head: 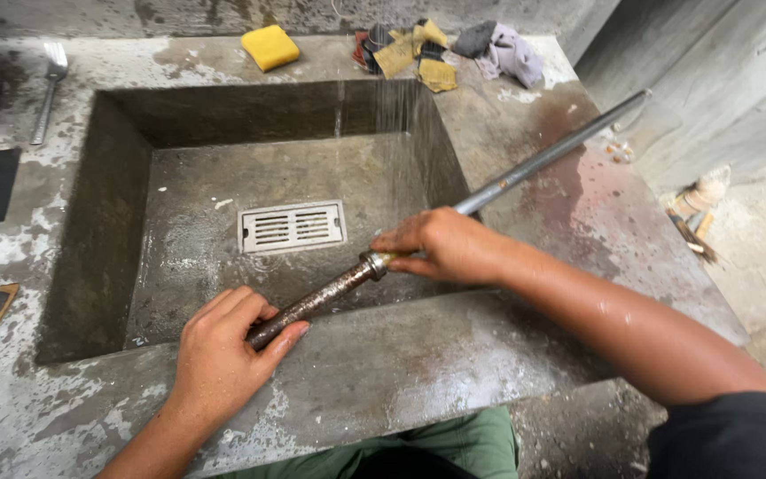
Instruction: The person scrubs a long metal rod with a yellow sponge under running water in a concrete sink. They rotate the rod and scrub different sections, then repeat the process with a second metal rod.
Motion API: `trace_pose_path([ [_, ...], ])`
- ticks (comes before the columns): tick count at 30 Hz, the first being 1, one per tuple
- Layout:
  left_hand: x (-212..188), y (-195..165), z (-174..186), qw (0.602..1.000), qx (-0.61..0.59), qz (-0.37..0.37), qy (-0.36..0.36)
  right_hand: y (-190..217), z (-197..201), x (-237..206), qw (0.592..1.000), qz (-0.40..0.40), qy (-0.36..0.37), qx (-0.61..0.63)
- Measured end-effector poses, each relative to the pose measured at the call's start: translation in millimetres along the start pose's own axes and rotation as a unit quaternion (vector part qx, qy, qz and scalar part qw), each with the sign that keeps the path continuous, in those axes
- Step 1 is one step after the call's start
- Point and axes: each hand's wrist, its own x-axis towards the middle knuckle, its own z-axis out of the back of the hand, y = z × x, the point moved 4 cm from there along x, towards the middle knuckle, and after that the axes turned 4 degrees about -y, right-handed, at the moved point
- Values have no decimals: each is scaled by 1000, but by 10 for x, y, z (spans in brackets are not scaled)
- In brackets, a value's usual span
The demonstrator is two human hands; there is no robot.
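Head view: I'm seeing left hand [223,350] gripping the long rusty grey metal rod's [330,291] end, right hand [445,247] clasping its middle over the grey concrete sink [401,355]

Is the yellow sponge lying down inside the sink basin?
No, the yellow sponge lies on the concrete ledge behind the sink, outside the basin.

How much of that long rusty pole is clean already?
The far stretch of the pole already looks smooth and grey. The right hand holds its middle and the left hand grips the near end over the concrete sink. That near stretch, between the hands, is brown and rough.
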Motion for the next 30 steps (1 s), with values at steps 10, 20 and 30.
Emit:
trace_pose_path([
  [10, 25, 59, 56, 1000, -19, -1, -5, -28, 46, -156, 983, -45, -144, 106],
  [20, 41, 66, 56, 1000, -17, -7, -14, 474, -41, -89, 983, 51, -169, -47],
  [30, 56, 107, 50, 1000, -17, -22, -13, 411, -114, -77, 975, 95, -178, -97],
])
